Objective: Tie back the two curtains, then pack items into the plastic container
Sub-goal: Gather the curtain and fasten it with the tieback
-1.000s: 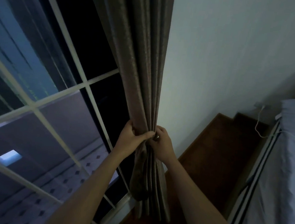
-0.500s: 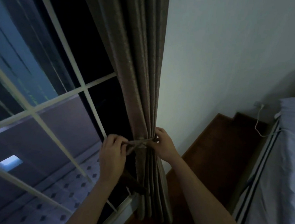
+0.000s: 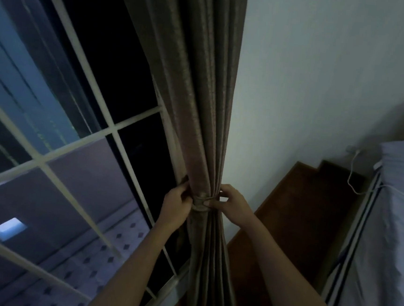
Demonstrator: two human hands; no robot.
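A brown-grey curtain (image 3: 200,104) hangs gathered into folds against the wall beside the window. A narrow tieback band (image 3: 202,201) of the same cloth wraps around the bunch at waist height. My left hand (image 3: 175,205) grips the left side of the bundle at the band, fingers curled behind the cloth. My right hand (image 3: 231,205) pinches the band on the right side, thumb pressed on its front. The other curtain and the plastic container are out of view.
A window with white bars (image 3: 74,146) fills the left. A pale wall (image 3: 311,89) rises on the right. Below lies a dark wooden floor (image 3: 301,210). A bed with light bedding (image 3: 393,242) stands at the far right, with a white cable (image 3: 351,175) by the wall.
My left hand, which had pulled the band out to the left, has come back against the curtain. The band now sits snug around the bundle, with both hands at it.
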